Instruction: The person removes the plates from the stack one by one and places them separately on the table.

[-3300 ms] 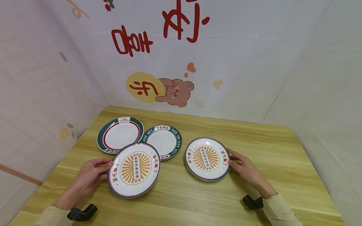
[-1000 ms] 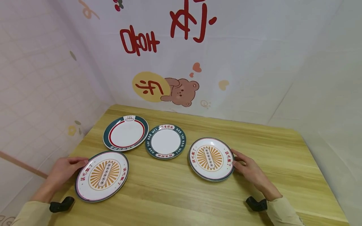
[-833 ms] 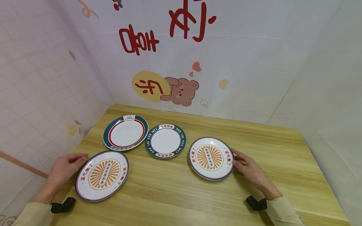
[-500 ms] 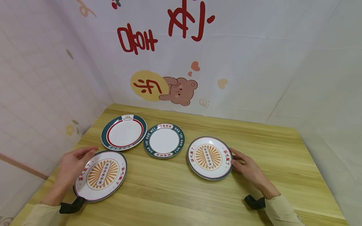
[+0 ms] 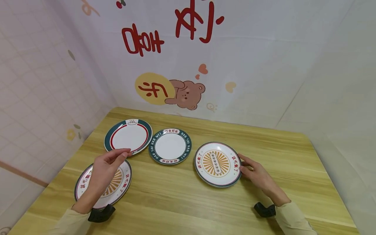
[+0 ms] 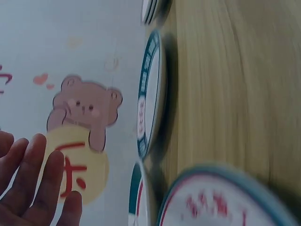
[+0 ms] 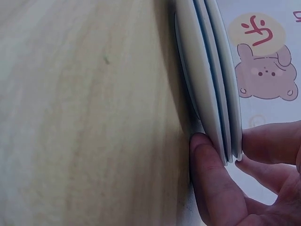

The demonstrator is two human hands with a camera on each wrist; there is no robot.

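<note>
Left hand [image 5: 102,171] moved right, relaxed | right hand [image 5: 259,176] pinches plates [image 5: 217,165] | emblem's [image 5: 215,163] axis away-left

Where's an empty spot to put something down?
Bare table shows at the front middle, between the near left plate and the right hand, and at the back right, between the stack of plates and the wall. The left is crowded: the near left plate, far plate and middle plate, plus the left hand.

Booth-like setting, wider room unclear: wood-grain table [image 5: 182,199], cartoon-printed backdrop [image 5: 258,65], pale left wall [image 5: 35,98], right wall [image 5: 346,107].
</note>
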